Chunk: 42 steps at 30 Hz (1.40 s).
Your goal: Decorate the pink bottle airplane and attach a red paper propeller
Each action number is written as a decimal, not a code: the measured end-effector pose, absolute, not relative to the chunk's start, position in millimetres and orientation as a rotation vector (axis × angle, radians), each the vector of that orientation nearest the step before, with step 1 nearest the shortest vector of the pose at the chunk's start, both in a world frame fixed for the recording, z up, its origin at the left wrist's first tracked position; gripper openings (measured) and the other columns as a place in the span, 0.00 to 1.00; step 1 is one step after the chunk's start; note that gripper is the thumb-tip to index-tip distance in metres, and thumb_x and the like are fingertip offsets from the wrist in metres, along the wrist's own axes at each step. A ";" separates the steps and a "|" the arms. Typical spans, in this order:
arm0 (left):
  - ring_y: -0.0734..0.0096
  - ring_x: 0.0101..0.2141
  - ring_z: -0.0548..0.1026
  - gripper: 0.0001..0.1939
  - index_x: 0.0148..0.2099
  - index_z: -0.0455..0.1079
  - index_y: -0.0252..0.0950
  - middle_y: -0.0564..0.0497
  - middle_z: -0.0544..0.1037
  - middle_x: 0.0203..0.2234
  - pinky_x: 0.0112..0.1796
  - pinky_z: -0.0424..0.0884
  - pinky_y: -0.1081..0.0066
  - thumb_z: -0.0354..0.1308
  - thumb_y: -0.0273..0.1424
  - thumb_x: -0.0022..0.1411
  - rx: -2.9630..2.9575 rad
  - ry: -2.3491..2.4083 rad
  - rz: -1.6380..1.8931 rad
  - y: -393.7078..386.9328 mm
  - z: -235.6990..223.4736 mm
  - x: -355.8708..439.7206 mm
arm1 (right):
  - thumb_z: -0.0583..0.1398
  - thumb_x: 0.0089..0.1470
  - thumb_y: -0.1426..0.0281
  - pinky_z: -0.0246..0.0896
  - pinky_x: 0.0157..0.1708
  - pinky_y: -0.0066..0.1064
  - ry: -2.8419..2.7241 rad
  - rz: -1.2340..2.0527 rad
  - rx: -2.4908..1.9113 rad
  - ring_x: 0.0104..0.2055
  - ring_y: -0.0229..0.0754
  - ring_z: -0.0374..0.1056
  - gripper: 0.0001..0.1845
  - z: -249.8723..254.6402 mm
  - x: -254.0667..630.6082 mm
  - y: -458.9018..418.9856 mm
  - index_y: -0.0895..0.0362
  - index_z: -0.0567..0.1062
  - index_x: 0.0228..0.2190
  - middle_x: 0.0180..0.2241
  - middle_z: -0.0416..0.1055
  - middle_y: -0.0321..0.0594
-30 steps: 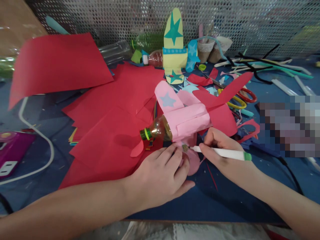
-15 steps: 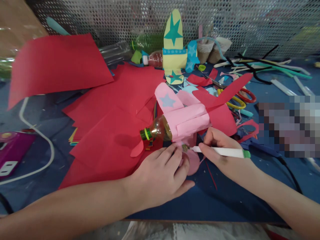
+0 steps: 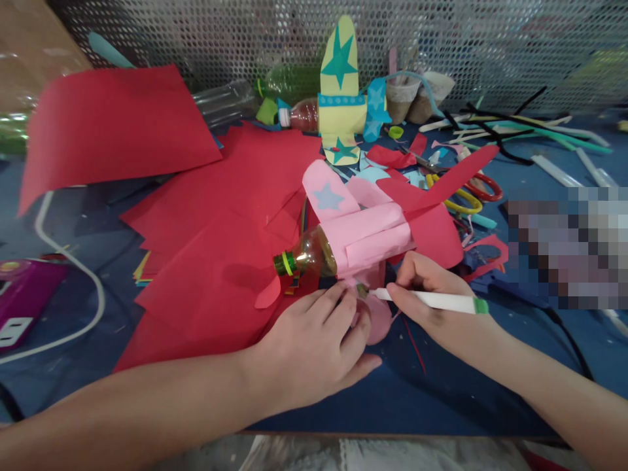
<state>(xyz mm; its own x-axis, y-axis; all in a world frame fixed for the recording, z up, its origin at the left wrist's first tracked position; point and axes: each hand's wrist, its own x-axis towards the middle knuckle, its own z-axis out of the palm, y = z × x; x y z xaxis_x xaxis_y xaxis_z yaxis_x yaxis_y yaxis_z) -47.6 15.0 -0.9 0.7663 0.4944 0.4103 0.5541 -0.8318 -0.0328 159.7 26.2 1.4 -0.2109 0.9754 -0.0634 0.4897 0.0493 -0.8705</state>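
A plastic bottle (image 3: 318,252) with a green cap lies on its side, wrapped in pink paper (image 3: 367,229) like an airplane body. One pink wing (image 3: 330,193) with a blue star points up, and red paper fins (image 3: 434,226) sit at the tail. Below the body, my left hand (image 3: 326,340) holds down the lower pink paper wing (image 3: 379,320), thumb stretched out and fingers curled over it. My right hand (image 3: 436,294) pinches a white marker (image 3: 446,301) with a green end. Its tip meets a small greenish patch beside my left fingertips, too blurred to name.
Red paper sheets (image 3: 210,255) spread on the left. A yellow paper-wrapped bottle plane (image 3: 343,116) stands behind. Scissors (image 3: 464,199) and paper scraps lie right of the tail, near pipe cleaners (image 3: 520,127). A purple box (image 3: 29,301) and white cable (image 3: 101,294) are at left.
The marker and my right hand have shifted very slightly left. My left hand and the pink bottle plane stay almost where they were.
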 end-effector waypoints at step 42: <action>0.55 0.43 0.76 0.23 0.41 0.74 0.28 0.39 0.77 0.38 0.39 0.75 0.62 0.45 0.40 0.68 -2.823 -0.904 -0.669 12.5 -2.5 -48.9 | 0.60 0.56 0.66 0.55 0.17 0.20 -1.711 1.224 -1.400 0.20 0.31 0.59 0.09 8.1 154.1 21.7 0.53 0.65 0.27 0.21 0.63 0.29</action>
